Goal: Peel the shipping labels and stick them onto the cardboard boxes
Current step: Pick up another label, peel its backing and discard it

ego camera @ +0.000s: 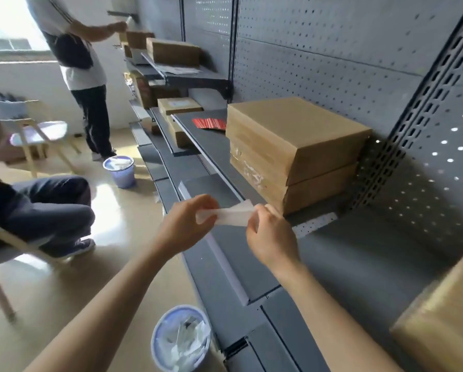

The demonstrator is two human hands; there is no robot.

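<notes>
A white shipping label (231,216) stretches between my two hands, held in the air above the front edge of the grey shelf (359,253). My left hand (187,224) pinches its left end and my right hand (270,237) pinches its right end. Just beyond the hands, two flat cardboard boxes (297,146) lie stacked on the shelf against the pegboard wall. Part of another cardboard box (445,318) shows at the lower right.
A blue waste bin (180,338) with crumpled backing paper stands on the floor below my arms; a second bin (119,170) stands farther off. Red strips (210,123) lie on the shelf. One person sits at the left, another stands by more boxes (174,51) at the back.
</notes>
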